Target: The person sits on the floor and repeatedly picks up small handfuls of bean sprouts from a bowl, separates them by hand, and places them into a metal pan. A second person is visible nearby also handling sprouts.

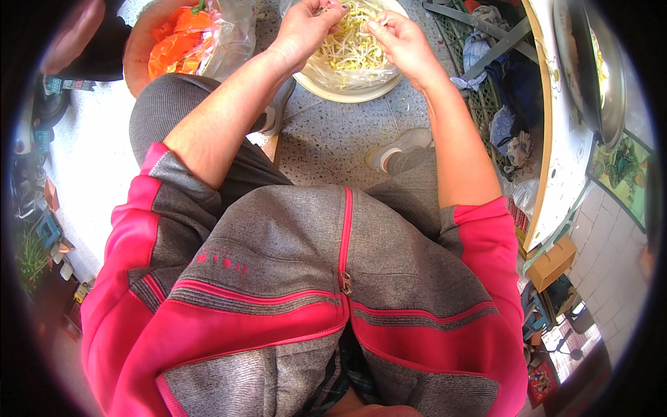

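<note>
Yellow-headed bean sprouts (357,49) lie in a clear plastic bag (359,81) that lines a pale round basin (346,97) on the floor. Over the basin's left side is my left hand (307,31), its fingers curled with the thumb against them. What sits inside that curl is too small to make out. At the right side my right hand (402,44) pinches a whitish bit of sprout between thumb and forefinger. The two hands are apart, with sprouts visible between them.
A tub (136,57) holding an orange plastic bag (180,44) stands left of the basin. To the right are a green plastic crate (482,107) with cloths and a white table (560,156) bearing a metal pan (615,88). Another person's hand (73,39) shows at upper left.
</note>
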